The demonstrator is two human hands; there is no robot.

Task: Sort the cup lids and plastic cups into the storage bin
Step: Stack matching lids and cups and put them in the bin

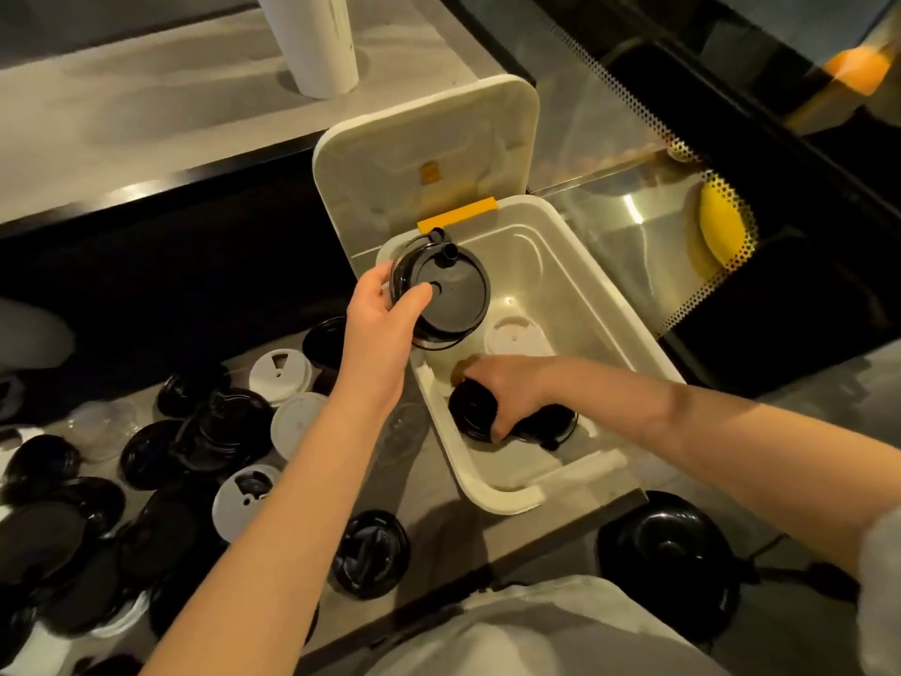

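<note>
A white storage bin (492, 497) stands open on the counter, its hinged lid (424, 153) raised behind it. My left hand (385, 319) grips a stack of black cup lids (448, 295) above the bin's left rim. Inside the bin, my right hand (507, 383) holds a stack of black lids (475, 412) near the floor. A white lid (517, 334) lies on the bin's floor beyond that hand. Several black and white lids (205, 431) lie scattered on the counter to the left, with clear plastic pieces among them.
A white cylinder (312, 41) stands on the pale shelf at the back. A glass display case (658, 187) runs along the right of the bin. A black lid (370, 553) lies near the counter's front edge, and a black round object (673, 544) sits lower right.
</note>
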